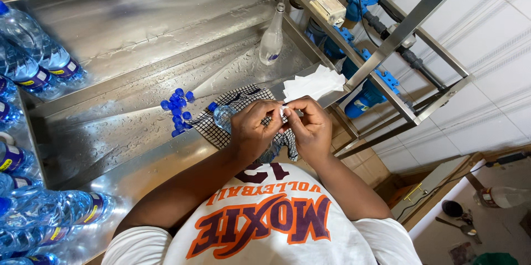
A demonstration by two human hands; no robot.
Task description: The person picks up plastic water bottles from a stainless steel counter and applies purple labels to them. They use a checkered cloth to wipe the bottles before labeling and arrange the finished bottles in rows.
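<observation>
Wet steel counter (138, 126) below you, bottles at its left edge cut off.
Your left hand (251, 131) hides most of the capped bottle (224, 115), which lies pointing up-left on the checked cloth (243, 99); both hands' fingers, the right hand (310, 126) too, pinch what seems a small white label (284, 111).

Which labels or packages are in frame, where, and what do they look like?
Bottle labels: wrap-round bands, purple with yellow, on clear bottles lying along the left edge.
White sheets: loose stack on the steel ledge, right of the checked cloth.
Small white piece: pinched between left hand and right hand.
Beige box: on the frame, top centre.
</observation>
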